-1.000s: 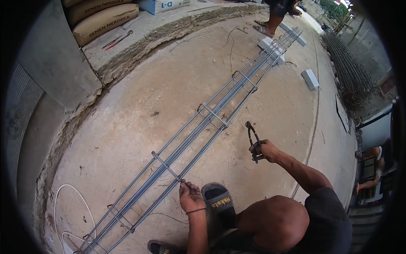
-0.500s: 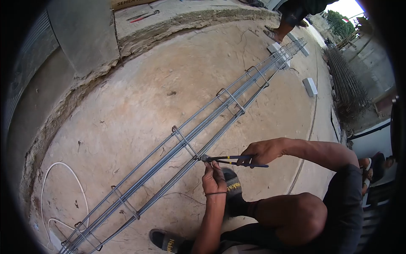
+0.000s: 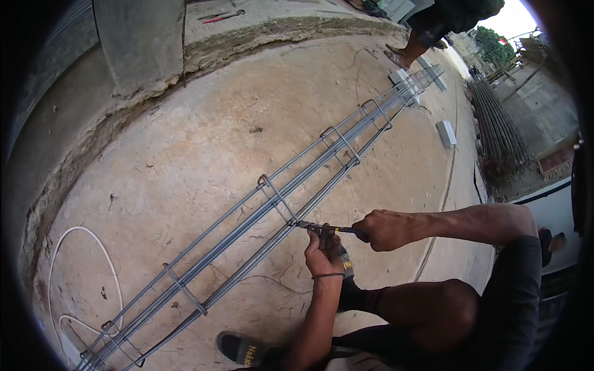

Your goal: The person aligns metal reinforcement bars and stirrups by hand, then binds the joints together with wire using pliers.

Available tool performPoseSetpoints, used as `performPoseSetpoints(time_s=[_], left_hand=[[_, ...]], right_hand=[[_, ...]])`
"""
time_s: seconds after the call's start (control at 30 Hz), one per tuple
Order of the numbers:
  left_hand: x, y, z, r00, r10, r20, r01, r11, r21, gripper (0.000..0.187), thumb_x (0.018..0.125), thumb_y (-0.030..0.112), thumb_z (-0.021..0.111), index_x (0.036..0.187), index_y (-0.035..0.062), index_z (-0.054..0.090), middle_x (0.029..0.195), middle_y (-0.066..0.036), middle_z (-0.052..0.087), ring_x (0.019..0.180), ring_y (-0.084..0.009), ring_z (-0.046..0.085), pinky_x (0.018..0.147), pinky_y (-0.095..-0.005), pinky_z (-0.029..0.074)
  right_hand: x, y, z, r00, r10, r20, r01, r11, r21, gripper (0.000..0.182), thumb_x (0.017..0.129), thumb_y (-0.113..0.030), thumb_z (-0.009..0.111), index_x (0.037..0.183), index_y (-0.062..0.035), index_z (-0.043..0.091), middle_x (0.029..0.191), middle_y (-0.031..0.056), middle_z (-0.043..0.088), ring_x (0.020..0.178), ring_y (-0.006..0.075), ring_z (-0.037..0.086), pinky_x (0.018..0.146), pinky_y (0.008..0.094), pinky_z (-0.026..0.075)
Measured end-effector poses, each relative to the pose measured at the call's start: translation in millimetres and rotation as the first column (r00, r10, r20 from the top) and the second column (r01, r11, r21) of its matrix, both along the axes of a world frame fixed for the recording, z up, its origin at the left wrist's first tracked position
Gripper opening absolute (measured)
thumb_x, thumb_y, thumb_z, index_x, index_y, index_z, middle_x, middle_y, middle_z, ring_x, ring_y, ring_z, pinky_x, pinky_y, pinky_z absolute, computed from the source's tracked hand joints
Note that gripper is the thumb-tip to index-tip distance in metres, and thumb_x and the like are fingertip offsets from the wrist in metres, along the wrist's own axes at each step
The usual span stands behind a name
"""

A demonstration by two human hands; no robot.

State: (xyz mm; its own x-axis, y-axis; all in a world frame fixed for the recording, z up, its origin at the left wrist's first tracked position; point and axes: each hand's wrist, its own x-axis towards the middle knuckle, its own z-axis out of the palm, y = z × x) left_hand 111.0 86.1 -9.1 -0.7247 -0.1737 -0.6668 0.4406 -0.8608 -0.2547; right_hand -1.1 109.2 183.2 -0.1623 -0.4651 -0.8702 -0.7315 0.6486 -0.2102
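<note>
My right hand (image 3: 385,230) is wrapped round the handles of dark pincers (image 3: 339,229) with yellow bands. The jaws meet the near lower corner of a square steel stirrup (image 3: 278,201) on a long rebar cage (image 3: 247,219). Just below the jaws is my left hand (image 3: 323,256), its fingers curled close together under the pincers' head. Whether those fingers pinch a tie wire or only touch the tool, I cannot make out. Several stirrups ring the long bars, which run diagonally from lower left to upper right.
Pale blocks (image 3: 445,133) lie near the far end, some under the cage. Another person's leg (image 3: 416,48) stands there. A white cable (image 3: 114,266) loops at lower left. Red-handled pliers (image 3: 223,17) lie on a concrete ledge (image 3: 260,31). Rebar (image 3: 495,117) is stacked at right.
The pincers' handles, spread apart before, are now squeezed together in my right hand. My left hand has shifted slightly right beneath the jaws. The whole view has tilted a little.
</note>
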Motion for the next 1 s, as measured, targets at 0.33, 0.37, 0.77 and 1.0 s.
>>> performPoseSetpoints(time_s=[0.33,0.37,0.77,1.0], left_hand=[[-47.5,-13.1,40.6,0.96,0.112,-0.256,-0.062,0.979,0.195,0.026,0.09,0.028,0.065,0.09,0.0027,0.058,0.088,-0.013,0.064,0.089,-0.0272,0.063,0.089,-0.0418,0.051],[-51.0,-16.0,42.3,0.95,0.12,-0.289,-0.039,0.961,0.272,0.024,0.091,0.026,0.064,0.078,0.0075,0.057,0.077,-0.008,0.063,0.077,-0.0232,0.063,0.083,-0.0399,0.053],[-38.7,-7.0,57.6,1.0,-0.007,0.0,0.007,1.0,0.02,0.02,0.091,0.022,0.065,0.101,0.0064,0.06,0.093,-0.008,0.067,0.089,-0.0218,0.065,0.087,-0.0366,0.052],[-37.5,-3.4,64.5,0.999,-0.041,0.011,0.042,0.994,-0.105,0.053,0.094,0.028,0.062,0.134,-0.0003,0.043,0.133,-0.015,0.053,0.126,-0.0262,0.051,0.105,-0.0397,0.043]], right_hand=[[25.0,15.3,-6.4,0.271,0.609,-0.745,-0.791,0.582,0.188,0.029,0.086,-0.017,0.056,0.104,0.0049,0.058,0.093,0.0238,0.059,0.092,0.0335,0.061,0.064,0.0479,0.052],[28.4,20.4,-7.8,0.275,0.608,-0.744,-0.788,0.586,0.187,0.029,0.086,-0.017,0.056,0.104,0.0049,0.058,0.093,0.0238,0.059,0.092,0.0335,0.061,0.064,0.0479,0.052],[14.6,18.3,-5.1,0.927,0.089,-0.365,-0.103,0.995,-0.019,0.078,0.076,-0.019,0.074,0.134,0.0066,0.028,0.113,0.029,0.051,0.108,0.0439,0.054,0.094,0.0498,0.047],[-10.1,9.9,5.8,0.968,0.157,-0.198,-0.151,0.988,0.046,0.105,0.076,-0.072,0.062,0.137,0.0095,0.037,0.118,0.0307,0.053,0.114,0.0429,0.054,0.099,0.0468,0.044]])
